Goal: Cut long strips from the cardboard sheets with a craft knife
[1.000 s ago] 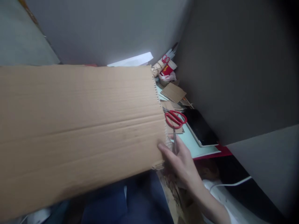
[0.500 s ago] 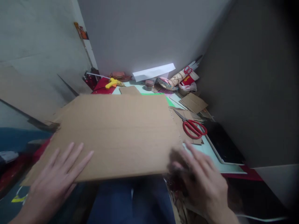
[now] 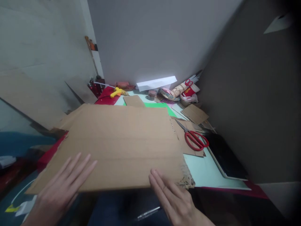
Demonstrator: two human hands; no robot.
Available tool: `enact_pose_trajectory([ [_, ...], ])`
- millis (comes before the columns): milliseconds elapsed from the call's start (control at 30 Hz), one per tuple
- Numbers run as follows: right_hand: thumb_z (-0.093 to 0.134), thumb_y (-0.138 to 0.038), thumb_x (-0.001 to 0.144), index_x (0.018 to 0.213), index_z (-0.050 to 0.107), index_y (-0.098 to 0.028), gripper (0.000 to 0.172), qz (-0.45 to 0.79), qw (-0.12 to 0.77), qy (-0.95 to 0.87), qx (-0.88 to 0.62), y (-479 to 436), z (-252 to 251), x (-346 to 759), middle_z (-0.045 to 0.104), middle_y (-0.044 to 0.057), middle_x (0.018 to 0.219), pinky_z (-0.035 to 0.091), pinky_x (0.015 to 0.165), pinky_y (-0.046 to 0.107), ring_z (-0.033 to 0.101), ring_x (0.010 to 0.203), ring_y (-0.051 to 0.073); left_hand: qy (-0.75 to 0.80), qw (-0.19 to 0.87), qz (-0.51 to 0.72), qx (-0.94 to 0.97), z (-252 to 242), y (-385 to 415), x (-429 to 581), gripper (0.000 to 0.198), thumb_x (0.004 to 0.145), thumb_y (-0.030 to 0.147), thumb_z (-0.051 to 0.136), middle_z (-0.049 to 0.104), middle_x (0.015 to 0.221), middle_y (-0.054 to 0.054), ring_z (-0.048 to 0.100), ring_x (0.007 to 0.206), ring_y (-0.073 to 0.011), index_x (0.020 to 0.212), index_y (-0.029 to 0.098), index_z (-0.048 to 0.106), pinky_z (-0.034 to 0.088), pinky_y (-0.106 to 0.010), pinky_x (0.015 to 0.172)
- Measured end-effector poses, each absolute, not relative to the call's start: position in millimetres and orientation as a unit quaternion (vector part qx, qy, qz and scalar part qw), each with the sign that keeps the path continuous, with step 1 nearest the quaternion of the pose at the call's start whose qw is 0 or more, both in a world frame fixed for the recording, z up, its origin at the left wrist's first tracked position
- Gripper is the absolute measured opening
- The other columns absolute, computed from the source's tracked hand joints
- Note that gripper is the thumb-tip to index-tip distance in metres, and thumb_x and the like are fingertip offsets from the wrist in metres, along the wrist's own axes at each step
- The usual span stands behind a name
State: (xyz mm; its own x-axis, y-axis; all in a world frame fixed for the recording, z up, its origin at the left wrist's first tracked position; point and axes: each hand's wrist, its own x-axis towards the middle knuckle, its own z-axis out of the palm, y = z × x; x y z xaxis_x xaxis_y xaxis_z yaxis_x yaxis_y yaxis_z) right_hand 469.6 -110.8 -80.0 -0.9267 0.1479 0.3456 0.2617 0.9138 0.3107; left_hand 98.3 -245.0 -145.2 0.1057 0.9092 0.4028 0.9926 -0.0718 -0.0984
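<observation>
You seem to be steadying the cardboard point(image 3: 127, 144), which lies over the table point(image 3: 209, 171). Your left hand point(image 3: 60, 188) rests on it, fingers spread, clenching nothing. Your right hand point(image 3: 174, 197) extends its fingers onto the near edge; whether it grips the pen point(image 3: 148, 213), I cannot tell. The next move calls for even pressure.

Over the broad tan corrugated cardboard sheet point(image 3: 127, 144), a hand could pass freely between the person's left hand point(image 3: 60, 190), spread at one side, and the right hand point(image 3: 175, 196) at the near edge. Right of its torn corner, a bare strip of pale mint tabletop point(image 3: 207, 172) gives room, bounded by the flat black glass-faced slab point(image 3: 227, 155) and, farther back, red-handled steel scissors point(image 3: 191, 137). The smooth dark-grey upright wall point(image 3: 254, 110) shuts off any passage beyond the slab.
</observation>
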Motion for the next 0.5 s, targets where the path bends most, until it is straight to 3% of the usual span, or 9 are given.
enact_pose_trajectory([
  [100,0.039,0.003,0.085,0.130,0.060,0.004,0.050,-0.161,0.196,-0.962,-0.101,-110.8,-86.9,467.4,0.057,0.021,0.138,0.063,0.083,0.032,0.061,0.123,0.032,-0.637,0.122,-0.160,-0.744,-130.7,-242.6,114.3,0.063,0.094,0.023,0.037,0.042,0.153,0.004,0.036,0.144,-0.0258,0.154,0.038,0.027,0.015,-0.045,0.126],
  [200,0.038,0.004,0.085,0.130,0.060,0.002,0.050,-0.151,0.195,-0.963,-0.103,-109.3,-90.1,464.5,0.057,0.020,0.138,0.064,0.077,0.033,0.063,0.120,0.032,-0.581,0.155,-0.159,-0.783,-124.6,-234.5,137.5,0.063,0.096,0.014,0.032,0.047,0.150,0.002,0.038,0.143,-0.0236,0.155,0.035,0.027,0.016,-0.046,0.126],
  [367,0.039,-0.001,0.088,0.129,0.061,0.001,0.047,-0.178,0.188,-0.963,-0.080,-104.9,-84.2,458.8,0.060,0.023,0.133,0.064,0.072,0.034,0.068,0.110,0.033,-0.517,0.219,-0.175,-0.809,-129.3,-218.5,169.4,0.071,0.086,-0.002,0.033,0.053,0.144,-0.006,0.040,0.141,-0.0238,0.154,0.017,0.029,0.031,-0.042,0.123],
  [500,0.035,0.001,0.086,0.125,0.064,0.001,0.049,-0.227,0.156,-0.960,-0.041,-101.6,-78.6,457.4,0.065,0.021,0.128,0.062,0.071,0.027,0.068,0.111,0.029,-0.515,0.217,-0.183,-0.809,-138.5,-216.4,173.0,0.071,0.082,-0.005,0.032,0.055,0.142,-0.009,0.040,0.141,-0.0243,0.152,0.009,0.032,0.036,-0.041,0.120],
])
